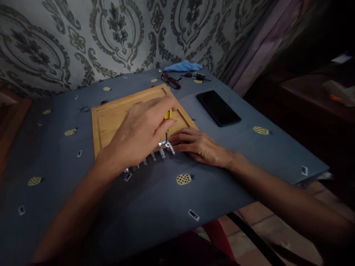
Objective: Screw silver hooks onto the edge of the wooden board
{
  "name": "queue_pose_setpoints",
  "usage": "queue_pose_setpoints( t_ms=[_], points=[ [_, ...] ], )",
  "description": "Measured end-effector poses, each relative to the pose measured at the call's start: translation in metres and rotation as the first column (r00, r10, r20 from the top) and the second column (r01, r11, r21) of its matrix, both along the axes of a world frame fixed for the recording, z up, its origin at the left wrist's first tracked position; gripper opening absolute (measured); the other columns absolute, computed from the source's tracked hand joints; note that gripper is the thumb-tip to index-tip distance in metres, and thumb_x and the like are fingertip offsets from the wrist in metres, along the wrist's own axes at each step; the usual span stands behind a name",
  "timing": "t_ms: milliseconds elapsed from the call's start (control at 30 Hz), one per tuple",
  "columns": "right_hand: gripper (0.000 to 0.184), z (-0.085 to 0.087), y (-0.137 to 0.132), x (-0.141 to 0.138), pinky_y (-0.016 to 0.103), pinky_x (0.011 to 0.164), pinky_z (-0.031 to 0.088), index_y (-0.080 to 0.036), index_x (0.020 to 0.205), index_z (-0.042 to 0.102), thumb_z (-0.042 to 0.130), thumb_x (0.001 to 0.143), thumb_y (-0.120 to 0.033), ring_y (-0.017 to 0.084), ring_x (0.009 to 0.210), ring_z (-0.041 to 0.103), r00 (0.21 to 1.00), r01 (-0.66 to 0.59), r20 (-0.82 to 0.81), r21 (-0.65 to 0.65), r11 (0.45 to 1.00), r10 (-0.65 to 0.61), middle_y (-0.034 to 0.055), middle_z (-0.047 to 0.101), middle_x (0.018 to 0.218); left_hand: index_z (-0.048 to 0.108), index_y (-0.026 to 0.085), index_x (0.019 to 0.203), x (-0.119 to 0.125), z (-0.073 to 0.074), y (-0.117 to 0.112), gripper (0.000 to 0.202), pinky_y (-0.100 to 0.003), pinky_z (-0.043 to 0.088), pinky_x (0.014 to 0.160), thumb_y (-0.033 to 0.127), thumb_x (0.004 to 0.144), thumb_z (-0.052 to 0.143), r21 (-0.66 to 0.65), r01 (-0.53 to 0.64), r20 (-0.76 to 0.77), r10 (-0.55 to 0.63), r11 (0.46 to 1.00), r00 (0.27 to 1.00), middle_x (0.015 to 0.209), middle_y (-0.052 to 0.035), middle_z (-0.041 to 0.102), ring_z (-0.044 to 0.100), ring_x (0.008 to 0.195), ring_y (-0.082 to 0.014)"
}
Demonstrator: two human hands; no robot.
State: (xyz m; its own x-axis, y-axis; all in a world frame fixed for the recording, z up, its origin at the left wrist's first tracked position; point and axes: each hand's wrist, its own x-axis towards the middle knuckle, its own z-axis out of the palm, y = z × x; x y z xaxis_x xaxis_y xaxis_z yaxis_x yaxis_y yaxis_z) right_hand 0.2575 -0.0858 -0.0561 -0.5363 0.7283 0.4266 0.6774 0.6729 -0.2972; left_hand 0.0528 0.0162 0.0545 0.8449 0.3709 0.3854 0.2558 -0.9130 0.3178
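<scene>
My left hand (141, 127) is wrapped round the yellow handle of a screwdriver (168, 115), which stands nearly upright. Its tip meets the end of a shiny metal hook rail (163, 143) along the near edge of a wooden board (111, 117). Several hooks stick out from the rail towards me, some partly covered by my left wrist. My right hand (198, 146) lies at the board's near right corner, its fingers pressed together against the rail's end. The fingertips are partly hidden there.
A black phone (218, 108) lies right of the board. Behind it are dark sunglasses (171, 80), keys (197, 76) and a blue cloth (183, 66). A small ring-like item (84, 109) lies on the left. The patterned blue tablecloth (155, 207) ends at the table edge near me.
</scene>
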Motion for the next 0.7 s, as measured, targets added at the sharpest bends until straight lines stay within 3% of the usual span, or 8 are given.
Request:
queue_pose_setpoints(
  t_ms=[167, 333, 567, 700],
  points=[
    [0.036, -0.001, 0.001, 0.000, 0.047, 0.097, 0.054, -0.018, 0.115, 0.068, 0.044, 0.093, -0.003, 0.025, 0.118, 0.059, 1.000, 0.007, -0.001, 0.015, 1.000, -0.007, 0.0124, 0.069, 0.123, 0.061, 0.021, 0.107, -0.004, 0.005, 0.002, 0.016, -0.032, 0.053, 0.082, 0.013, 0.094, 0.057, 0.020, 0.048, -0.049, -0.047, 0.999, 0.998, 0.104, -0.0023, 0.071, 0.069, 0.093, -0.0193],
    [0.036, 0.000, 0.001, -0.001, 0.044, 0.095, 0.054, -0.018, 0.114, 0.068, 0.043, 0.093, -0.003, 0.023, 0.114, 0.060, 1.000, 0.005, -0.006, 0.036, 0.999, -0.005, 0.0124, 0.070, 0.120, 0.062, 0.022, 0.109, -0.007, 0.009, 0.001, 0.021, -0.030, 0.053, 0.080, 0.012, 0.093, 0.055, 0.021, 0.101, -0.069, -0.099, 0.995, 0.993, 0.097, 0.0001, 0.071, 0.070, 0.093, -0.0195],
    [0.037, 0.000, 0.001, -0.001, 0.045, 0.097, 0.054, -0.015, 0.114, 0.069, 0.044, 0.092, -0.001, 0.024, 0.116, 0.060, 1.000, 0.001, -0.001, 0.028, 1.000, -0.001, 0.0143, 0.070, 0.120, 0.061, 0.023, 0.111, -0.017, 0.027, -0.005, 0.020, -0.030, 0.055, 0.085, 0.015, 0.097, 0.050, 0.062, -0.010, -0.048, 0.013, 0.998, 0.999, 0.107, -0.0010, 0.072, 0.068, 0.093, -0.0169],
    [0.037, 0.000, 0.001, -0.001, 0.045, 0.096, 0.054, -0.019, 0.115, 0.068, 0.043, 0.093, -0.002, 0.023, 0.115, 0.061, 1.000, 0.009, -0.005, 0.022, 1.000, -0.009, 0.0117, 0.070, 0.121, 0.062, 0.026, 0.111, -0.017, 0.025, -0.004, 0.020, -0.031, 0.055, 0.082, 0.018, 0.096, 0.051, 0.062, 0.011, -0.084, -0.006, 0.998, 0.996, 0.109, -0.0003, 0.071, 0.068, 0.090, -0.0177]
  ],
)
